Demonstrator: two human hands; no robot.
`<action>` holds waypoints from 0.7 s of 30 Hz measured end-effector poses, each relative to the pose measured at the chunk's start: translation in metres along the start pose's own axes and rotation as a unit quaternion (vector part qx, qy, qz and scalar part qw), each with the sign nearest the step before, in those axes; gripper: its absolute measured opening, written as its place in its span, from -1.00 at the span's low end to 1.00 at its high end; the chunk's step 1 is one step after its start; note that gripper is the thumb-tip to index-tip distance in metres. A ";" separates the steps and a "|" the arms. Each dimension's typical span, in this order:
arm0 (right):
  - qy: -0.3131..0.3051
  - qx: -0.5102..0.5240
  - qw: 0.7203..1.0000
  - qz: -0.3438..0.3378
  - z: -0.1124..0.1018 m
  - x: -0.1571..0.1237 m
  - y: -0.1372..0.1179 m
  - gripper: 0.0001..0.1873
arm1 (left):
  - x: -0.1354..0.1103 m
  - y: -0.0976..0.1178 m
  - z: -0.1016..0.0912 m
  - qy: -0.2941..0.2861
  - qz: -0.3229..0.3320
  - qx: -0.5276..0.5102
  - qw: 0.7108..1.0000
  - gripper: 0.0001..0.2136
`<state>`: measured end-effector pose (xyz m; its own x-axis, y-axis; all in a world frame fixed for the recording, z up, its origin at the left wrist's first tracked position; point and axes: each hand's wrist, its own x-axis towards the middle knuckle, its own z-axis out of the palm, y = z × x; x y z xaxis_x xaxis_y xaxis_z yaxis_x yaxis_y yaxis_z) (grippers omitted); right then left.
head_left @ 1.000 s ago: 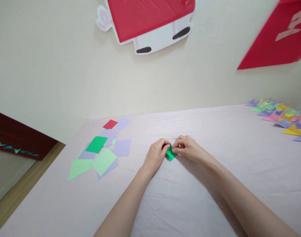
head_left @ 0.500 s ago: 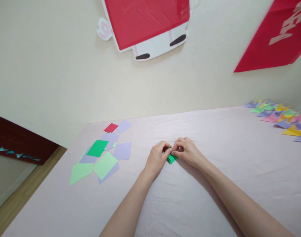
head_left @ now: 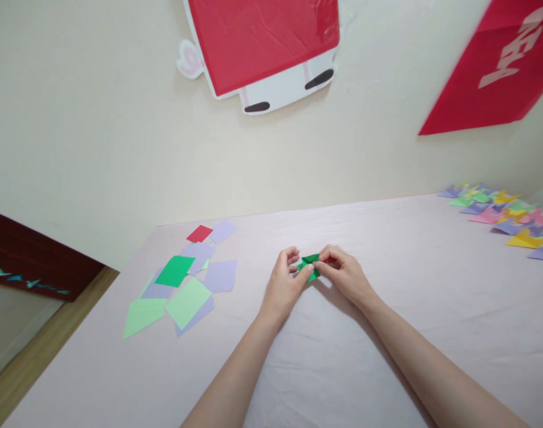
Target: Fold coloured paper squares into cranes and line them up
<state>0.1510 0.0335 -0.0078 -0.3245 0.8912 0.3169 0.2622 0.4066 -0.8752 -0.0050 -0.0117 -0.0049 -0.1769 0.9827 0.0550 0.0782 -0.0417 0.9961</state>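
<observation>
A small folded piece of green paper (head_left: 311,260) is between my two hands, just above or on the cloth; I cannot tell which. One flap of it stands up at the far side. My right hand (head_left: 342,273) pinches its right edge between thumb and index finger. From the left, the thumb of my left hand (head_left: 282,282) presses on the near part of the paper. The upper fingers of that hand curl loosely away from it, and its lower fingers are partly hidden.
Loose sheets lie at the left: a dark green sheet (head_left: 175,271), a light green sheet (head_left: 188,302), a purple sheet (head_left: 221,276) and a red sheet (head_left: 199,233). Folded paper figures (head_left: 494,208) crowd the far right corner. A wall (head_left: 262,172) borders the pale cloth (head_left: 369,368).
The green paper has been turned and partly opened, with a flap now raised. My left fingers have loosened from their pinch, while the thumb stays on the paper. The view has shifted slightly.
</observation>
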 end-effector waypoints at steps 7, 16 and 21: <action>0.012 -0.050 0.997 -0.053 0.003 -0.001 -0.010 -0.82 | -0.002 -0.007 0.016 -0.020 -0.129 -0.138 0.982 -0.65; 0.034 -0.064 0.996 -0.044 0.004 -0.003 -0.010 -0.82 | -0.004 -0.010 0.017 -0.061 -0.133 -0.121 0.982 -0.76; 0.005 -0.117 0.990 -0.083 0.004 -0.003 -0.012 -0.88 | -0.005 -0.008 0.014 -0.060 -0.123 -0.087 0.987 -0.86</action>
<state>0.1453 0.0252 -0.0001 -0.3716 0.8095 0.4545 0.4090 0.5823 -0.7026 0.0087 -0.0139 -0.0145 -0.0523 0.9808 -0.1879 -0.1234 0.1804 0.9758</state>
